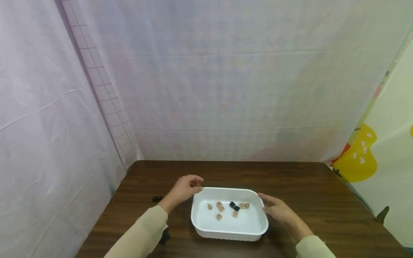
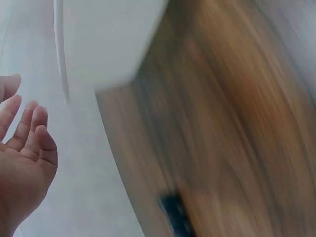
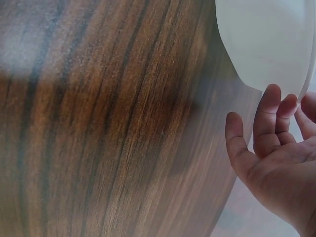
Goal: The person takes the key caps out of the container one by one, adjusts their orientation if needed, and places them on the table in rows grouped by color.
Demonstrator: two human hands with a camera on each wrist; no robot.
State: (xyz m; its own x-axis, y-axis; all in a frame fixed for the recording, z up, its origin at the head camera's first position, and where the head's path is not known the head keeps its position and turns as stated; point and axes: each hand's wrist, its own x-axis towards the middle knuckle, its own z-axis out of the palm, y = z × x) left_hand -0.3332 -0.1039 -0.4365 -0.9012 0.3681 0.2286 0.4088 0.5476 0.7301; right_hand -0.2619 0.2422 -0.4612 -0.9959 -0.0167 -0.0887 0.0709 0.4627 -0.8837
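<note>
A white tray (image 1: 206,229) sits on the near middle of a dark wooden table (image 1: 306,186), between the 2 hands. Inside it lie small cubes: 6 tan wooden cubes (image 1: 219,206) and 2 black cubes (image 1: 234,206), scattered loosely across the far half of the tray floor, some touching.

The right hand (image 1: 279,211) is beside the tray's right rim, fingers relaxed and spread; the right wrist view shows the fingertips (image 3: 269,98) at the rim, holding nothing. The left hand (image 1: 185,188) hovers at the tray's far left corner, fingers loosely curled, nothing in them; whether it touches the rim I cannot tell.

Left of the tray, a small black object (image 1: 157,198) lies on the table. Beyond the table hang pale sheets (image 1: 226,89), with a yellow-patterned curtain (image 1: 387,154) at right.
</note>
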